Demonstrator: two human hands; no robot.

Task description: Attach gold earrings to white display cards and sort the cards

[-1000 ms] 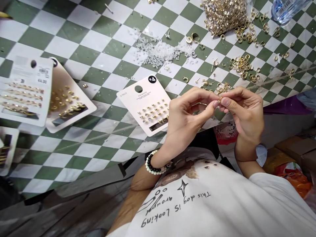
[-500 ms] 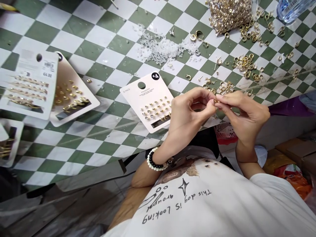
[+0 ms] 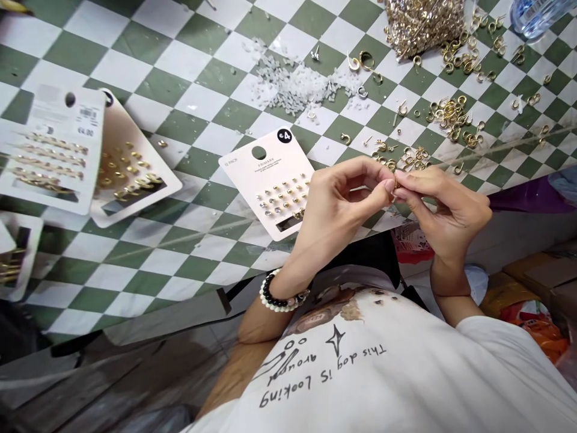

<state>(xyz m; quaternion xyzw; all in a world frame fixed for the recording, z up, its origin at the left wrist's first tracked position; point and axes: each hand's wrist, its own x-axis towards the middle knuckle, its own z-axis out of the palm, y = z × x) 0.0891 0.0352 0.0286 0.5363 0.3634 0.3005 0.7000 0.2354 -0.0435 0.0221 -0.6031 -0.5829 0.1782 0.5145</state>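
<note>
My left hand (image 3: 345, 201) and my right hand (image 3: 446, 201) meet fingertip to fingertip over the table's near edge. Both pinch a tiny gold earring (image 3: 395, 182), mostly covered by the fingers. Beside my left hand lies a white earring card (image 3: 243, 162) with rows of gold and silver studs, its right part hidden by the hand. Just beyond the fingertips is a loose cluster of gold earrings (image 3: 415, 157). Farther back sits another pile of gold hoop earrings (image 3: 451, 114).
Small clear earring backs (image 3: 297, 87) lie scattered at the table's middle. A bag of gold pieces (image 3: 424, 27) and a plastic bottle (image 3: 536, 18) stand at the back right. More jewellery cards, one with twisted gold pieces (image 3: 49, 153), overlap at the left on the checkered tablecloth (image 3: 189, 120).
My left wrist has shifted slightly left, and the pinched fingers have turned a little. Both hands keep their pinch; the view has moved slightly.
</note>
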